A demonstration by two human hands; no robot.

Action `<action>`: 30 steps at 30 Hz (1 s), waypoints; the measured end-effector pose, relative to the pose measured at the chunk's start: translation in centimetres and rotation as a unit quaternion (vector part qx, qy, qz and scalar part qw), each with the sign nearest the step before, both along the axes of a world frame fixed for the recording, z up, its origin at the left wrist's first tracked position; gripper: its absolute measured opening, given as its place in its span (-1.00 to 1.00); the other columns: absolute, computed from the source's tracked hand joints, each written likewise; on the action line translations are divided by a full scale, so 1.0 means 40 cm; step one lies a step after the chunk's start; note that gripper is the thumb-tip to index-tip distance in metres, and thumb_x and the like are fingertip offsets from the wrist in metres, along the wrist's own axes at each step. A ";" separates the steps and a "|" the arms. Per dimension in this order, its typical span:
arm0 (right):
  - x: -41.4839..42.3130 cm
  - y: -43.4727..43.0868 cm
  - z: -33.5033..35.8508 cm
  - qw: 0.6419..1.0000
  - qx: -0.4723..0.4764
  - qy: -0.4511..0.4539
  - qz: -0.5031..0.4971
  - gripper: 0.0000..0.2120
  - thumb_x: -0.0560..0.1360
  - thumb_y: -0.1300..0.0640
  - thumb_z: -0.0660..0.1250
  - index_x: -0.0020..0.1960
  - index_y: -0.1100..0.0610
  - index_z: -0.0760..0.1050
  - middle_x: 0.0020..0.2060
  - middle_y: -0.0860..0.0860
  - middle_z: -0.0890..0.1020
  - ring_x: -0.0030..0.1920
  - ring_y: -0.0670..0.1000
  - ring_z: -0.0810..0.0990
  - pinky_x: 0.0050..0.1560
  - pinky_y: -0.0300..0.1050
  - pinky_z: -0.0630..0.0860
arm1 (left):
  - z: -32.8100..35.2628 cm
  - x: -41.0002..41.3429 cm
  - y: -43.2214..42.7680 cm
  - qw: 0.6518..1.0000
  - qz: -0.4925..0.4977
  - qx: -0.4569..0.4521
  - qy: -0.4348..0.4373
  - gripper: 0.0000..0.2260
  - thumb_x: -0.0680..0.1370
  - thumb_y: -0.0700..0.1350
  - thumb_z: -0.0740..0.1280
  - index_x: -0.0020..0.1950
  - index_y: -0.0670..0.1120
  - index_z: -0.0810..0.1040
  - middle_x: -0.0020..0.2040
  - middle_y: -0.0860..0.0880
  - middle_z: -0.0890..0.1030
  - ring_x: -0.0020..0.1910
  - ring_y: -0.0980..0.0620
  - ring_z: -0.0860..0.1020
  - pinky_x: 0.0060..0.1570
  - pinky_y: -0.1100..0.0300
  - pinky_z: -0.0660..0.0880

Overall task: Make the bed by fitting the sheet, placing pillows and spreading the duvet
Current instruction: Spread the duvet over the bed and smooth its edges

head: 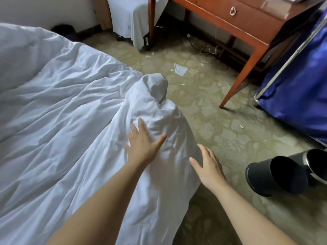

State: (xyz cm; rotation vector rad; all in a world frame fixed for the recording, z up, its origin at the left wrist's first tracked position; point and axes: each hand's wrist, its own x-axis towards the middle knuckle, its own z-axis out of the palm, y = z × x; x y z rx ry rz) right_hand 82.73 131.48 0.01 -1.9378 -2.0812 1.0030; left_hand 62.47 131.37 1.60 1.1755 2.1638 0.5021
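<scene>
The white duvet (62, 112) covers the bed from nine o'clock to the middle, but its corner (155, 85) stands in a lump at twelve o'clock from the left hand (141, 145). This hand lies flat on the cloth, fingers spread, gripping nothing. The right hand (208, 168), at four o'clock from it, is also released, just beside the hanging edge. I judge the spreading step is in hand; next the lump must be taken and pulled out flat.
</scene>
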 end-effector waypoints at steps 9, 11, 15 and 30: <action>-0.014 0.308 -0.006 0.993 -0.076 0.055 0.065 -0.42 0.54 -0.08 0.25 0.49 0.00 0.15 0.43 -0.06 0.27 0.41 0.01 0.27 0.32 -0.07 0.26 | -0.019 0.005 0.284 0.984 0.167 -0.050 -0.048 0.01 0.30 0.43 0.30 0.51 -0.12 -0.02 0.47 -0.20 0.22 0.44 -0.20 0.22 0.37 -0.15 0.22; -0.024 0.364 -0.042 0.988 -0.119 0.081 0.053 -0.38 0.52 -0.08 0.28 0.50 0.01 0.12 0.46 -0.04 0.25 0.44 0.03 0.24 0.35 -0.08 0.23 | -0.055 0.002 0.315 0.975 0.196 -0.079 -0.061 0.00 0.29 0.43 0.32 0.46 -0.17 0.06 0.40 -0.20 0.34 0.37 -0.21 0.34 0.33 -0.10 0.30; -0.044 0.421 -0.095 0.964 -0.230 0.128 0.030 -0.28 0.51 -0.06 0.32 0.53 0.02 0.02 0.49 0.00 0.19 0.46 0.03 0.21 0.34 -0.15 0.19 | -0.112 -0.005 0.334 0.964 0.223 -0.116 -0.082 0.06 0.17 0.49 0.32 0.41 -0.19 0.17 0.35 -0.14 0.43 0.31 -0.18 0.43 0.29 -0.04 0.36; -0.142 0.432 -0.095 0.872 -0.295 0.365 -0.143 -0.67 0.43 0.26 0.43 0.19 0.22 0.51 0.05 0.09 0.65 0.06 0.00 0.62 0.15 -0.12 0.51 | -0.116 -0.005 0.331 0.919 0.319 -0.028 -0.231 -0.27 0.20 0.35 0.36 0.20 -0.10 0.43 0.15 -0.05 0.57 0.17 -0.03 0.52 0.19 0.05 0.45</action>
